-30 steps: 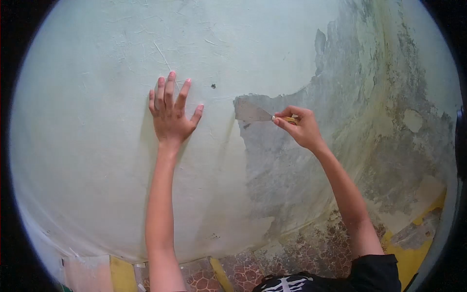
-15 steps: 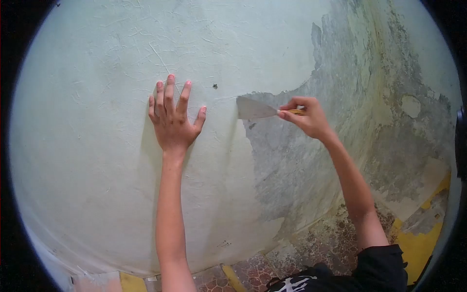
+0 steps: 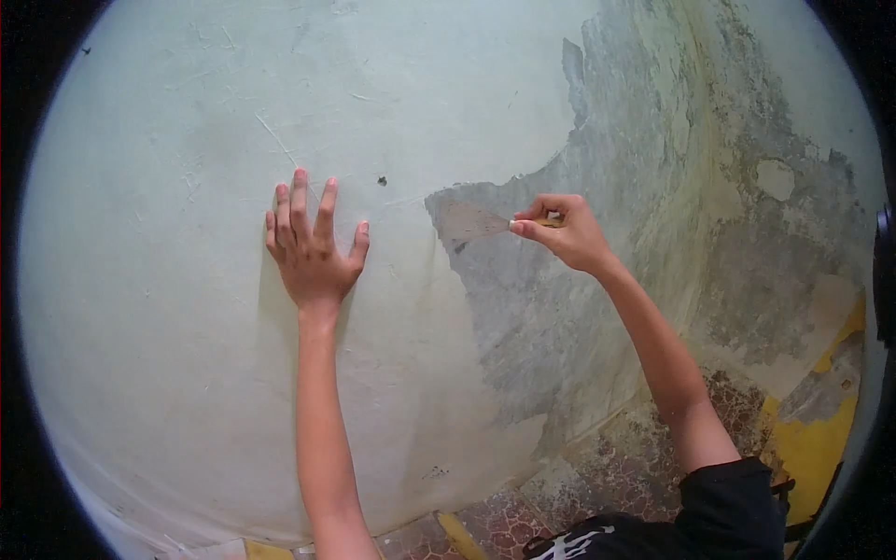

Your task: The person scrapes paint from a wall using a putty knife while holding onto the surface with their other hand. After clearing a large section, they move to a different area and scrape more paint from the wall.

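Note:
My left hand (image 3: 315,259) lies flat against the pale painted wall (image 3: 373,373), fingers spread and pointing up. To its right, my right hand (image 3: 566,232) is closed round the yellowish handle of a putty knife (image 3: 474,222). The wide blade points left and lies over the bare grey patch (image 3: 523,299), close to the ragged paint edge. Most of the handle is hidden by the fingers. A small dark hole (image 3: 382,180) shows in the wall between the two hands.
Bare, stained plaster runs up to the wall corner (image 3: 700,187) on the right. Below lies a floor of patterned reddish tiles (image 3: 490,523) strewn with paint debris (image 3: 644,448), with yellow pieces (image 3: 812,457) at the lower right.
The view has shifted, so wall and hands appear further left and slightly lower. The blade has moved from the paint edge slightly back onto the grey patch. My left hand stays on the wall.

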Demonstrator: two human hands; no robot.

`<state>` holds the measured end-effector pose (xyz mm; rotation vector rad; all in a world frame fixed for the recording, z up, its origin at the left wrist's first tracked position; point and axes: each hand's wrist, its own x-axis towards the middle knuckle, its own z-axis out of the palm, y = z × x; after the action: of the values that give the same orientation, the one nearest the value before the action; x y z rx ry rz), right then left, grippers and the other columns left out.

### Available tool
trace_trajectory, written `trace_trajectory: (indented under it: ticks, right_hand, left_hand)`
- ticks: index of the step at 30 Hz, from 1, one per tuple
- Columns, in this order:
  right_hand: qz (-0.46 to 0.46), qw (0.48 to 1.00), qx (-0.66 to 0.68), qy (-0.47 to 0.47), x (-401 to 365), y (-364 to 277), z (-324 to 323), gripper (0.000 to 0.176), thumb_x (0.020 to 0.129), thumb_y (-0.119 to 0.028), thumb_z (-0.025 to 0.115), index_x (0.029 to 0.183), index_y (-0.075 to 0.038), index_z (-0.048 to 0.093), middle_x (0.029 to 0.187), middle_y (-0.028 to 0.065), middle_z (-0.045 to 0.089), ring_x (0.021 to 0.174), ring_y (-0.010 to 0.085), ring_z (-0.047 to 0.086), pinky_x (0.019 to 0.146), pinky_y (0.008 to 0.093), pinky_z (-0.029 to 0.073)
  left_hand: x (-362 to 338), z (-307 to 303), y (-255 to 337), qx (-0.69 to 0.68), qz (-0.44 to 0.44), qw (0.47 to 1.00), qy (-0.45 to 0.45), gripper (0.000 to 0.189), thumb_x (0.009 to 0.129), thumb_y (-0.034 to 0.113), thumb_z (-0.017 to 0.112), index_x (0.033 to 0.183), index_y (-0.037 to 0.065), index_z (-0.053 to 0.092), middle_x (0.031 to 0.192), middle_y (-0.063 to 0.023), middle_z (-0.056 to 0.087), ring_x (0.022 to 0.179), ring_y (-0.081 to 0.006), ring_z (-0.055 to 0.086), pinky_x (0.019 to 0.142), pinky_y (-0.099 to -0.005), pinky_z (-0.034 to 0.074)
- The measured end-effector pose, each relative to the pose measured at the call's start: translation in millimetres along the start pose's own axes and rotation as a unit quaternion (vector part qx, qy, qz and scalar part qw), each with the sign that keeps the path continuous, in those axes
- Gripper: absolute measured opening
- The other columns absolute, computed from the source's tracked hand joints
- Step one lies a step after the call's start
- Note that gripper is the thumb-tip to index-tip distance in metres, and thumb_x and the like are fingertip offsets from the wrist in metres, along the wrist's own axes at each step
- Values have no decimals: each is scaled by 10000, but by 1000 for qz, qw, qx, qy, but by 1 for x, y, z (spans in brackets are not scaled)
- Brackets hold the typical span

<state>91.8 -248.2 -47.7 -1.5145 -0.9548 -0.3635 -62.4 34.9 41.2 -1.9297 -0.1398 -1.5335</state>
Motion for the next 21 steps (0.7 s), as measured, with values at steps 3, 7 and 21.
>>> trace_trajectory:
  ticks: [3, 7, 21]
  right_hand:
    - [36, 998, 55, 9, 3, 8, -2, 276, 828, -294, 781, 822, -25, 721, 743, 38, 707, 649, 85, 535, 599, 284, 432]
    - [15, 1000, 12, -5, 1, 5, -2, 286, 831, -293, 788, 805, -20, 708, 743, 35, 699, 641, 66, 529, 582, 261, 422]
    - [-8, 997, 71, -7, 6, 31, 5, 271, 821, -280, 775, 826, -16, 715, 682, 56, 669, 630, 119, 557, 587, 291, 440]
  left_hand:
    - [-1, 2, 0, 8, 4, 1000, 10, 646, 822, 488, 620, 1419, 314, 448, 1550, -4, 339, 1442, -235, 278, 1178, -473, 221]
    - [0, 2, 1, 6, 11, 1000, 19, 638, 821, 492, 617, 1413, 312, 458, 1544, -3, 350, 1435, -242, 294, 1176, -476, 221]
    - [3, -3, 4, 9, 5, 1000, 15, 635, 789, 422, 648, 1392, 297, 492, 1525, -11, 393, 1411, -274, 331, 1127, -464, 265]
